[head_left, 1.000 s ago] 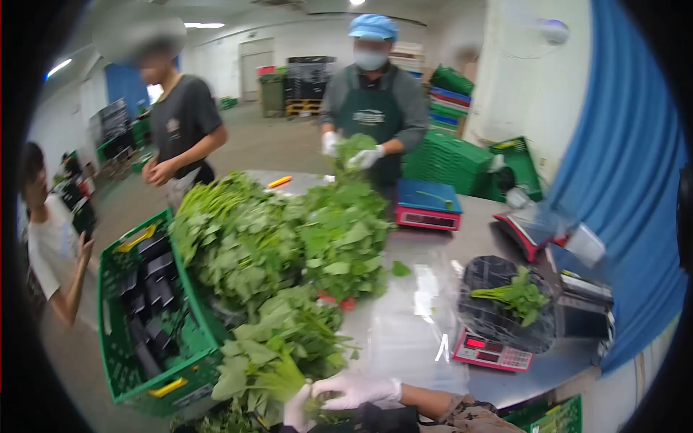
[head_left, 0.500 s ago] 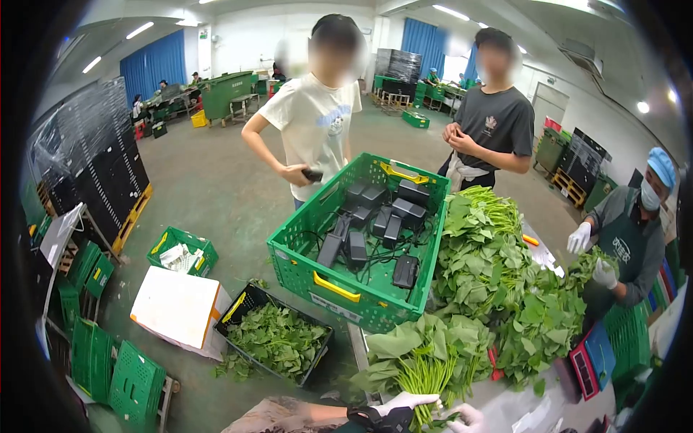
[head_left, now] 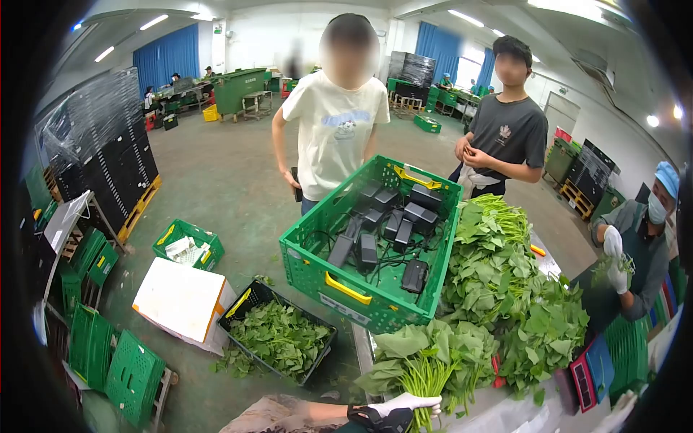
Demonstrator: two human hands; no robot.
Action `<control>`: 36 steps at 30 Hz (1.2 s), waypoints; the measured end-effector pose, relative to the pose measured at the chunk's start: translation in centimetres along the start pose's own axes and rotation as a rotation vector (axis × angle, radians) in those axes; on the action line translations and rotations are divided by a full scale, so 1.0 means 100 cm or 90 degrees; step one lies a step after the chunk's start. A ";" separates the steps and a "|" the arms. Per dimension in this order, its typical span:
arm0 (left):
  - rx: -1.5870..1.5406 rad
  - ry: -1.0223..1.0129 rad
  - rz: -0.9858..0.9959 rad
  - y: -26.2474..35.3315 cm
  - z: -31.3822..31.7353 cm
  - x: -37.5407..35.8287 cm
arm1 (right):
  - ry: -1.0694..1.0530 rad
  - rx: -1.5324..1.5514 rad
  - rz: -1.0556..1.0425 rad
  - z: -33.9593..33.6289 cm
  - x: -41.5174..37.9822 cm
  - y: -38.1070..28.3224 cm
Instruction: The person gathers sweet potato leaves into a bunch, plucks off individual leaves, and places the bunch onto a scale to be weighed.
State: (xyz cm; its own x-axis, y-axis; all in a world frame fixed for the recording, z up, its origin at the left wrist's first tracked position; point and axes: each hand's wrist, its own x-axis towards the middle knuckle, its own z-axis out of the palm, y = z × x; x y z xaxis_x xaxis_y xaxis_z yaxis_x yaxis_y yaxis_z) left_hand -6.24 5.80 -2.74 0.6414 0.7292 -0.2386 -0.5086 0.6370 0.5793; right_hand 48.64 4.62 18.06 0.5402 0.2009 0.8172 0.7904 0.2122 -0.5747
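At the near-left corner of the grey metal bench (head_left: 498,399), our white-gloved left hand (head_left: 413,403) clasps a leafy green bunch (head_left: 421,366) by its stems, likely sparing the foliage; our blurred right hand's (head_left: 619,413) grip we cannot tell.

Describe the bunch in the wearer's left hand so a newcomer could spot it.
Start at the large green crate of black devices. Below it, near the picture's bottom edge, a gloved left hand grips the bunch. Unlike the leafy greens beside it, its pale stems pass through the hand.
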 end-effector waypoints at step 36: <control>0.071 -0.002 0.088 0.033 0.022 -0.047 | -0.719 0.378 0.317 0.198 -0.180 -0.244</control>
State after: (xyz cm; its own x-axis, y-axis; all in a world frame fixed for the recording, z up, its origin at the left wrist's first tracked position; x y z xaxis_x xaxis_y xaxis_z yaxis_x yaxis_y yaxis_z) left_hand -9.66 3.98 1.97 0.5720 0.8067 -0.1488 -0.5248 0.4993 0.6894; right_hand 13.91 14.80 16.48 -0.0249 0.9787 0.2037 0.1878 0.2047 -0.9607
